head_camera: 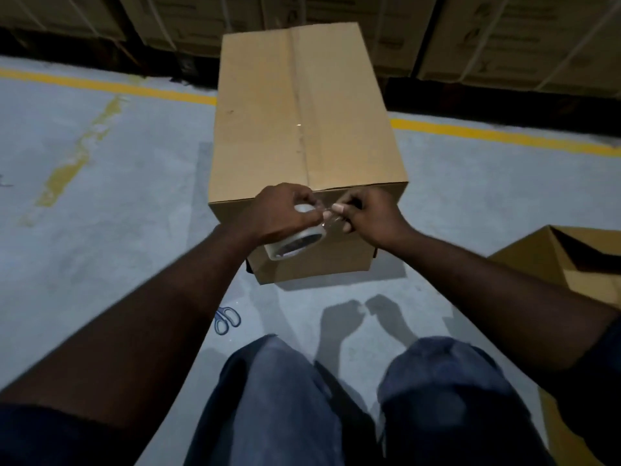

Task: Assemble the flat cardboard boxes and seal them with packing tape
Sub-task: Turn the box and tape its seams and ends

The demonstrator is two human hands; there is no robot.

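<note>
- Head view: the cardboard box [302, 129] stands on the floor [100, 247], with its top flaps closed and the centre seam running away from the person.
- The left hand [282, 213] sits at the box's near top edge. Its fingers are curled around the tape roll [295, 245], which is held in front of the box's near face.
- The right hand [366, 213] is just beside the left hand, at the same edge. Its thumb and fingers pinch the loose tape end [327, 216].
- The scissors [226, 319] lie on the floor, nearer than the box and to its left.
- An open box [554, 257] sits to the right of the cardboard box.
- Strapped cartons [504, 38] are stacked behind it.
</note>
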